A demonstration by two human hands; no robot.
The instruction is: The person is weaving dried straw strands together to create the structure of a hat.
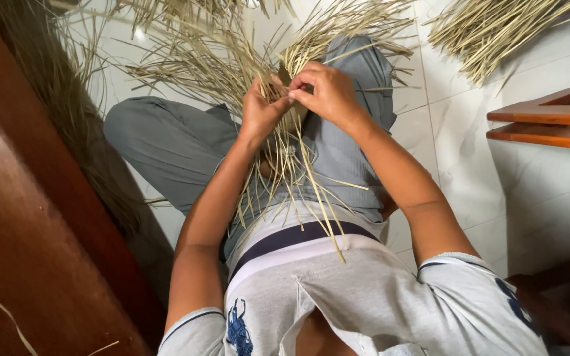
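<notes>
Two hands work over the lap of a person seated cross-legged on a white tiled floor [536, 198]. One woven piece of pale straw [291, 66] sits between them, its loose strands [298, 178] too many to count: some fan up and away across the tiles, others trail down over the grey trousers [166, 145] toward the waistband.

The left hand [262, 109] is curled, its fingers closed around a cluster of strands at the middle of the weave. The right hand [324, 92] sits just beside it, touching it, with thumb and forefinger pinched tight on a few strands at the same spot; the other fingers are bent in. How many strands each pinch holds cannot be told.

A second, separate bundle of straw [489, 29] lies on the floor at the top right corner, well apart from the hands. More dark, dry fibre [67, 99] lies along the left edge of the floor, against a brown wooden panel [28, 217] that fills the whole left side and leaves no room there.

At the right edge, two reddish wooden rails [549, 125] of a piece of furniture jut in over the tiles. Between them and the right knee a broad strip of bare tile stays open. No container is in view; the straw lies loose on lap and floor.
</notes>
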